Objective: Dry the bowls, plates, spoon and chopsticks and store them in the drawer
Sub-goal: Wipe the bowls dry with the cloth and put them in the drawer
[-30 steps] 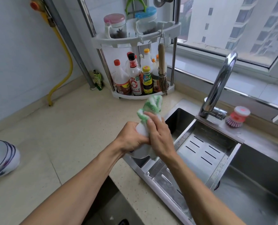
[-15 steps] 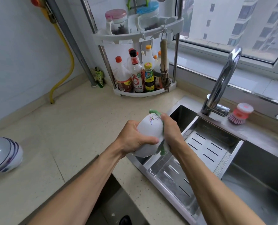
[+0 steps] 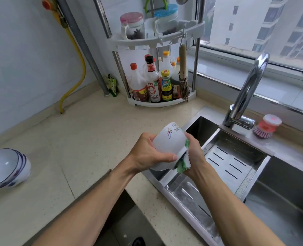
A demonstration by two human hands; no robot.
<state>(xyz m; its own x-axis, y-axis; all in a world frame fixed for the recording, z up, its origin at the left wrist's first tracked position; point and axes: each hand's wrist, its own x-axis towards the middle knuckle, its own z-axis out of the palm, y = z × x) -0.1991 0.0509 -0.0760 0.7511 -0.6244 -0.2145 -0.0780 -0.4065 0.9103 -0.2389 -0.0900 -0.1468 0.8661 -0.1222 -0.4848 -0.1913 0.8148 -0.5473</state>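
Note:
A white bowl with a small coloured logo is held on its side above the sink's left edge. My left hand grips it from the left, thumb across its outer wall. My right hand holds a green-and-white cloth pressed against the bowl's right side; most of the cloth is hidden between hand and bowl. A stack of blue-rimmed white bowls lies tilted on the counter at the far left.
A steel sink with a slotted drain tray lies under my hands, its tap behind. A red dish brush sits on the sink ledge. A corner rack of sauce bottles stands at the back. An open gap shows below the counter.
The cloth that stuck up above the bowl has gone down to its right side under my right hand. The bowl has turned, so its logo now faces up.

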